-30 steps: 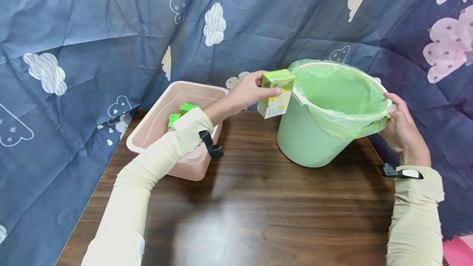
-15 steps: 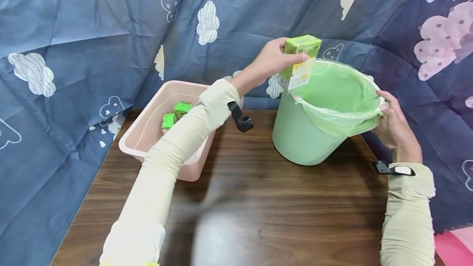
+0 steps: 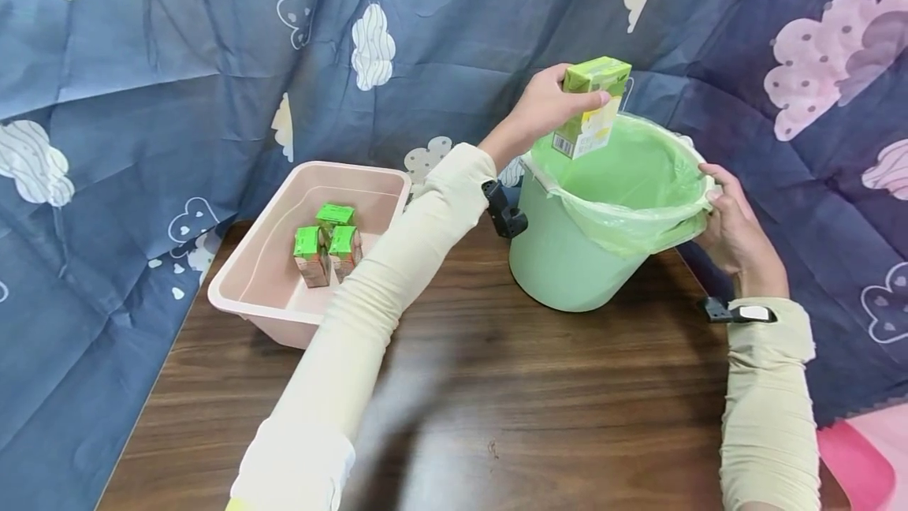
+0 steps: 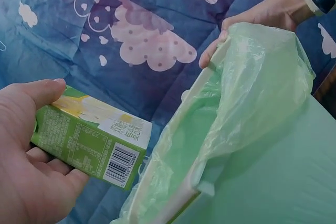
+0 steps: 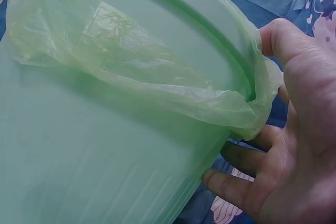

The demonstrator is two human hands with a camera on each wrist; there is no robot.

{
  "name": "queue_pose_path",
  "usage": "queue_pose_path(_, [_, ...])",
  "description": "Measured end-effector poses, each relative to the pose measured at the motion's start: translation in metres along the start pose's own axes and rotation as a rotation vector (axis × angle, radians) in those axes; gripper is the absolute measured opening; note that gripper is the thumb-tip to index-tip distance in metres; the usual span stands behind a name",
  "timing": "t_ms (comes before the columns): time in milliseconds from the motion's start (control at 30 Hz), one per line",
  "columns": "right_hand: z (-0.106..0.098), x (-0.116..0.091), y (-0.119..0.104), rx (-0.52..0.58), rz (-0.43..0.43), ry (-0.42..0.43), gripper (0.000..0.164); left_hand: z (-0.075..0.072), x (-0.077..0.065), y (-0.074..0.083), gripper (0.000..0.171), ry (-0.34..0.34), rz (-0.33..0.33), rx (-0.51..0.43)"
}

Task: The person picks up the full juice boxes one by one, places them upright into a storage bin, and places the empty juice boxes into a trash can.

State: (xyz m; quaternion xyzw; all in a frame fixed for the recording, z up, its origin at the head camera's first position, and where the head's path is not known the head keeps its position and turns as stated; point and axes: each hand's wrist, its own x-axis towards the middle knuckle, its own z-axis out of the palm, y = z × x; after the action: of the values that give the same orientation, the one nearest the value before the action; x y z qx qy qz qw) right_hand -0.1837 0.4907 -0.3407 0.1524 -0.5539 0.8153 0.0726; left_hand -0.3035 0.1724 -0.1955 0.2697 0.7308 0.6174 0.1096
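In the head view my left hand [image 3: 542,109] pinches a green drink carton [image 3: 592,121] with a white and yellow panel. It hangs upright, slightly tilted, above the left part of the bin's opening. The left wrist view shows the carton's barcode end turned toward the bin, my thumb on one side and fingers underneath. The pale green bin [image 3: 560,259] leans on the table, lined with a thin green plastic bag [image 3: 610,223] folded over its rim. My right hand [image 3: 741,239] grips that rim at the right; in the right wrist view its fingertips [image 5: 220,182] touch the outer wall.
A pink plastic basin [image 3: 248,266] stands at the left of the wooden table [image 3: 496,385]. Inside it are three small green-topped cartons [image 3: 312,259]. A blue cloud-patterned cloth [image 3: 454,38] hangs behind. Something pink [image 3: 854,460] lies at the lower right.
My left hand has lifted the carton up and rightward, from beside the bin to above its opening. My right hand stays on the rim. The basin's cartons show more fully.
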Motion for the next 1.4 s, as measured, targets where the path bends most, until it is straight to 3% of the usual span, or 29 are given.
queue_pose_path(167, [0.002,0.001,0.001,-0.038,0.002,-0.007,0.042,0.010,0.006,-0.002,0.046,0.030,-0.011,0.014])
queue_pose_path(400, [0.007,0.003,0.004,-0.072,0.018,0.002,0.041,0.021,0.009,-0.008,0.060,0.041,-0.020,0.018])
queue_pose_path(633, [0.009,0.004,0.004,-0.071,0.004,-0.006,0.041,0.018,0.003,-0.007,0.062,0.027,-0.024,-0.027])
queue_pose_path(933, [0.005,0.005,0.001,-0.077,0.012,-0.002,0.041,-0.011,-0.026,-0.017,0.061,-0.026,0.026,-0.054])
queue_pose_path(1400, [0.003,-0.004,-0.004,-0.064,0.015,0.018,0.040,-0.045,-0.089,-0.054,0.052,-0.100,0.151,-0.234])
